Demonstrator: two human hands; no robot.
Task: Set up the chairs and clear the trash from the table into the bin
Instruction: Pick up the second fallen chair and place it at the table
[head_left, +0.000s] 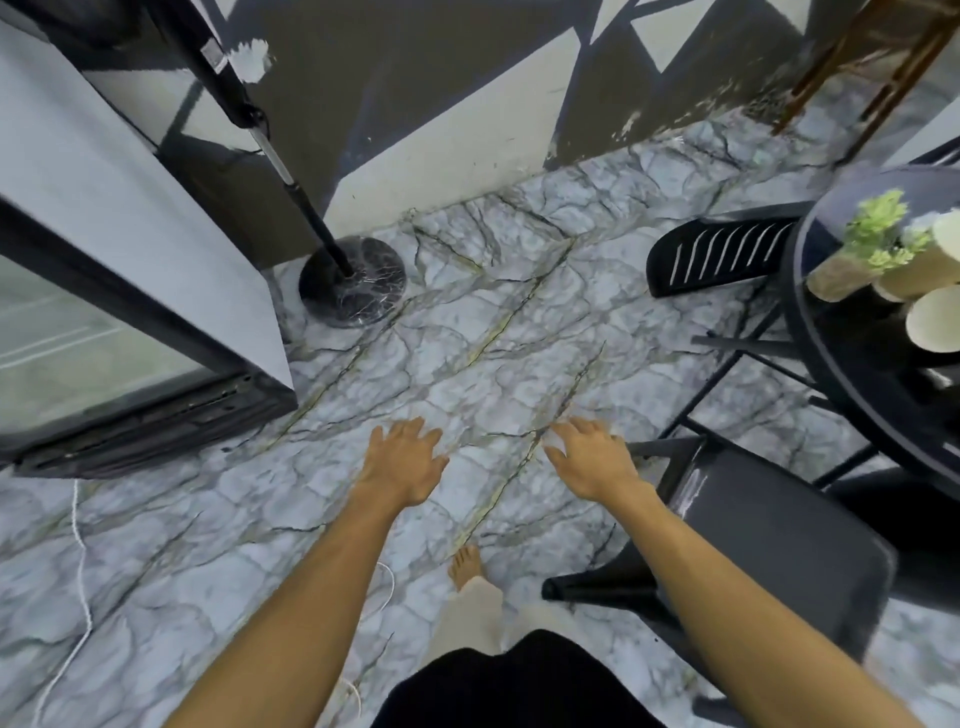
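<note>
Head view: our left hand released, fingers spread, empty, above floor | our right hand released, empty, near chair | we see cups on table, far right, beside plant | second chair beside table rim, toward wall.

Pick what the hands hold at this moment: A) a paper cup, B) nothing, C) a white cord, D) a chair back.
B: the left hand and right hand are spread open and empty, while the cups sit on the table.
</note>
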